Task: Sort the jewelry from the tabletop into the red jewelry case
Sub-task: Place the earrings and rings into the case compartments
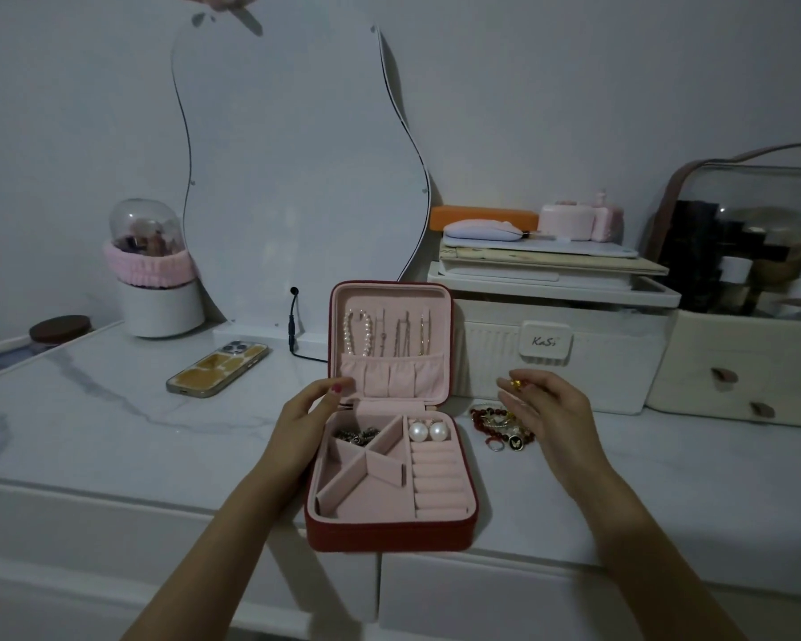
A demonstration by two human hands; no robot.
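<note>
Pinching what looks like a gold ring (518, 385), right hand (546, 409); left hand (313, 411) fingers grip the red jewelry case (389, 532).

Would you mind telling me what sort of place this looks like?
Most likely a dressing table at home: a wavy mirror leans on the wall, a clear-lidded cosmetics organiser stands to the right, and an open red jewelry case sits on the marble-look tabletop.

Red jewelry case (391, 532) lies open on marble table (112, 409). Left hand (313, 411) holds its left side near hinge. Right hand (544, 402) pinches small gold piece (518, 385) above jewelry pile (498, 425), just beside case. Two pearl earrings (428, 431) inside.
</note>
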